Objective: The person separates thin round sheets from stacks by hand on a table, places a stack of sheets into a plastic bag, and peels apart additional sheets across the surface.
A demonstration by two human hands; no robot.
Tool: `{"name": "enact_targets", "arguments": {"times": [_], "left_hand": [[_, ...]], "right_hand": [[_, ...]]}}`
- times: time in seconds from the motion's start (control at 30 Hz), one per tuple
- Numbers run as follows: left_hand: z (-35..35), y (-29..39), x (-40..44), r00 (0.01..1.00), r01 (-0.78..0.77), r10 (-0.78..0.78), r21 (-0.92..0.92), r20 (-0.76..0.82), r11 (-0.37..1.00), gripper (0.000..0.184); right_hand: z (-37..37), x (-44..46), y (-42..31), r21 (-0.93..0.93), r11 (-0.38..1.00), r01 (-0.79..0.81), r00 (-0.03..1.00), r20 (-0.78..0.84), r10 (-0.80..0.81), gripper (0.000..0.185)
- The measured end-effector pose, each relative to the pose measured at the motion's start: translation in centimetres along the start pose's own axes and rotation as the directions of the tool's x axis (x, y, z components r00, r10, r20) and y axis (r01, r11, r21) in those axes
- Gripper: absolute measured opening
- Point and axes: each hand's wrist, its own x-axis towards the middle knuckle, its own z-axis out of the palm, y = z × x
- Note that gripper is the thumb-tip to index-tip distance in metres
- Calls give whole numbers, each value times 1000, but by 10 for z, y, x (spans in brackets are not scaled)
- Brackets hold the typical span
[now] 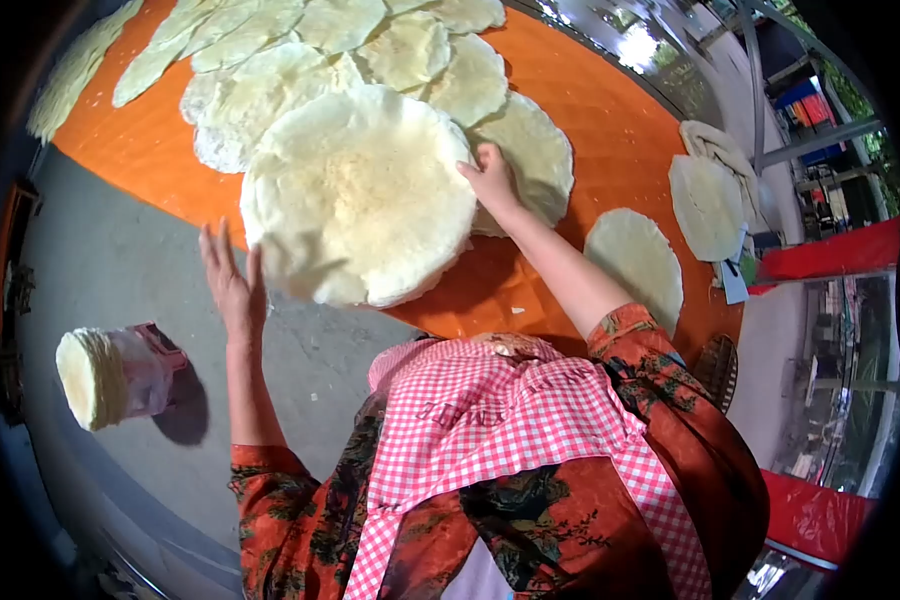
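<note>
A large, pale round flatbread (360, 190) with a raised, wavy rim is in front of me, overhanging the near edge of the orange table. Its thick lower edge looks like more than one layer, but I cannot tell how many. My right hand (492, 182) grips the right rim, thumb on top, other fingers partly hidden. At the left rim, my left hand (234, 285) has its fingers stretched apart, the thumb beside the edge; whether it touches is unclear. Another flatbread (535, 150) lies partly under my right hand and wrist.
Several overlapping flatbreads (400, 50) cover the far side of the orange table (610, 130). Single flatbreads lie at the right (638, 262) and beside a cloth (715, 150). On the grey floor at left, a pink-edged container (150, 370) bears a stack of flatbreads (85, 380).
</note>
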Motion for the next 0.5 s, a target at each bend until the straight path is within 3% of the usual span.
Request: {"name": "enact_targets", "arguments": {"times": [0.03,0.1,0.17,0.27,0.3,0.33,0.37,0.4,0.43,0.5], "left_hand": [[5,17,-3,994,-92,89,48,69,995,61],[11,35,9,942,-302,274,137,191,943,70],[21,41,28,938,-326,273,276,212,904,76],[50,18,47,930,-312,186,412,319,856,80],[68,2,53,915,-304,147,404,375,863,80],[83,-10,49,904,-273,108,364,413,890,79],[94,-18,44,883,-257,90,314,461,914,78],[100,-14,44,880,-260,63,367,470,893,76],[102,-11,43,882,-249,18,433,471,867,75],[102,-20,42,874,-295,96,365,476,883,73]], "right_hand": [[-6,-2,-11,-182,979,92,990,-88,-110,60],[-13,-1,-26,-212,895,394,896,-131,-425,62],[-13,1,-47,-356,788,502,825,-76,-559,63],[11,15,-45,-457,681,572,806,161,-569,64],[37,30,-18,-577,648,498,867,311,-389,71],[38,31,-13,-411,829,379,893,399,-210,66],[59,50,23,-200,886,418,841,454,-294,70],[44,42,0,-337,891,305,865,489,-111,70],[36,40,-3,-331,889,318,851,512,-114,67],[28,30,-3,-259,924,281,882,450,-142,68]]}}
